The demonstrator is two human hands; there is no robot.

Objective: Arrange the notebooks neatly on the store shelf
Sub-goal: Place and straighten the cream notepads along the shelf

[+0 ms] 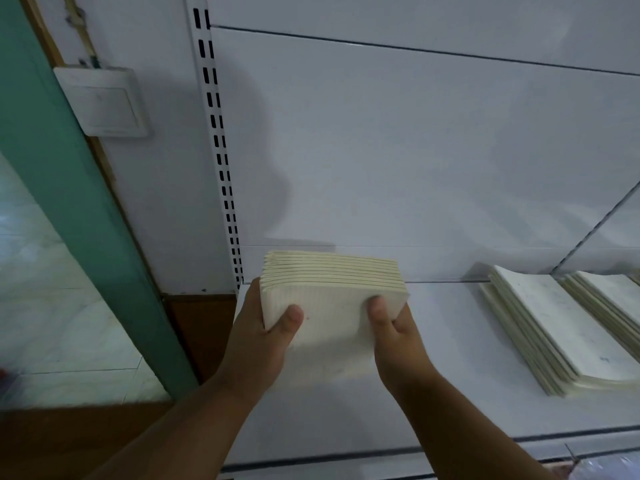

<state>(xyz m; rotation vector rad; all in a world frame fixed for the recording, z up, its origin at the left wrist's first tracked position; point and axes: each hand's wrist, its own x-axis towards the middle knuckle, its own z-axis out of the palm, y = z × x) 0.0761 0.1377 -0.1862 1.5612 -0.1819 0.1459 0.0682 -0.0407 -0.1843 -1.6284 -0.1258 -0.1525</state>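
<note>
Cream notebooks (332, 306), about ten in a bundle, are held above the left end of the white shelf (450, 358). Left hand (258, 337) grips the bundle's left edge, thumb curled over the top cover; its fingers are hidden beneath. Right hand (394, 336) grips the right edge likewise, thumb pressed on top. Two more stacks lie flat on the shelf well to the right: a fanned stack (554, 330) and a second stack (613, 296) beside it, partly cut off by the frame.
</note>
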